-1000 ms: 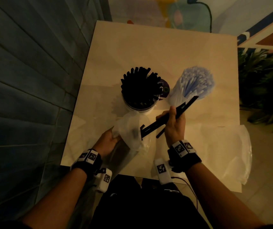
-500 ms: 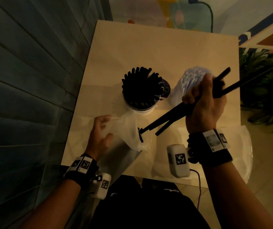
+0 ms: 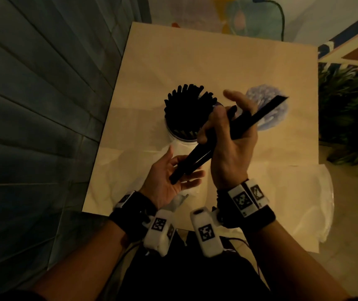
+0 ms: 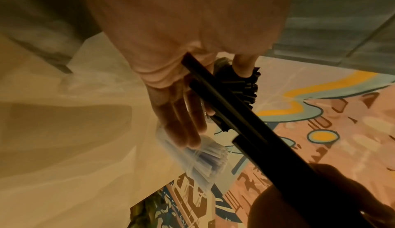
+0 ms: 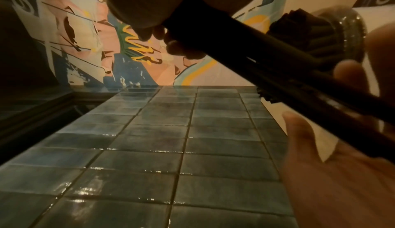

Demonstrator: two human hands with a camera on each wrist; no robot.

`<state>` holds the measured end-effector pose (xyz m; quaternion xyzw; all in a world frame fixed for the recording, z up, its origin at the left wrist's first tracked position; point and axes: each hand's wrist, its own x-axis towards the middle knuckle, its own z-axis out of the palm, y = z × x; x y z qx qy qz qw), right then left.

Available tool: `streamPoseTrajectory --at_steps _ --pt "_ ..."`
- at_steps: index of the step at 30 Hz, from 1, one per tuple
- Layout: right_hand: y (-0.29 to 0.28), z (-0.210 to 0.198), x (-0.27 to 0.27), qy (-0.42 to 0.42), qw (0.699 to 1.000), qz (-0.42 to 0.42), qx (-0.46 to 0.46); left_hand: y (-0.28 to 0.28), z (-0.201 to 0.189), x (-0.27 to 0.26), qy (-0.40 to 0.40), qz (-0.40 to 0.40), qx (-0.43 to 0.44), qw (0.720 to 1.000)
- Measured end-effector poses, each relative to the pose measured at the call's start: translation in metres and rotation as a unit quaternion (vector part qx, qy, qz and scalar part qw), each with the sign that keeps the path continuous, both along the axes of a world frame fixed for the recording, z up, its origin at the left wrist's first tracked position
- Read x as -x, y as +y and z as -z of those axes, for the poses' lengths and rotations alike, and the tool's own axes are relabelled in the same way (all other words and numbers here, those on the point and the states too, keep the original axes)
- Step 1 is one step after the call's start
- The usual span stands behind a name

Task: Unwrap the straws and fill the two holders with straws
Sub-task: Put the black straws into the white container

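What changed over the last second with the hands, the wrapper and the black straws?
The right hand pulled the black straws clear of the plastic wrapper and lifted them. The left hand let go of the wrapper and opened under their lower ends. The filled holder and wrapped blue straws stayed put.

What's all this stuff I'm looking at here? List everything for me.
black straws: a small bundle, black, held slanting above the table in the right hand, lower ends on the left palm
holder: one, clear, table middle, packed with black straws
wrapped straws: one bundle, pale blue in clear plastic, right of the holder, partly behind the right hand
wrappers: clear plastic, one at the table's right near edge, one under the left hand
table: one, beige
plant: green, right of the table
tiled wall: blue-grey, left
left hand: palm up, fingers straight
right hand: grips the bundle
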<state>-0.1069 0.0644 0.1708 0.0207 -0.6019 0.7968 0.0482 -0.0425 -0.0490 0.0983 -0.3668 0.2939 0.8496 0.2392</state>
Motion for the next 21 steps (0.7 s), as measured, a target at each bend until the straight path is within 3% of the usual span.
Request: streamPoseTrajectory --at_steps 5,15,18,21 --pt "0.0 0.007 -0.011 -0.059 0.998 -0.022 0.0 -0.001 0.006 -0.007 0.009 0.049 0.013 0.999" --pt "0.017 0.022 -0.019 -0.111 0.979 -0.173 -0.009 -0.002 0.014 -0.003 0.047 0.139 0.067 0.987" --pt "0.021 0.026 -0.014 -0.131 0.972 -0.19 0.028 0.001 0.014 0.001 0.032 0.175 0.12 0.977" --pt "0.024 0.027 0.005 -0.137 0.976 -0.154 0.069 0.002 0.017 0.009 0.011 0.189 0.228 0.955"
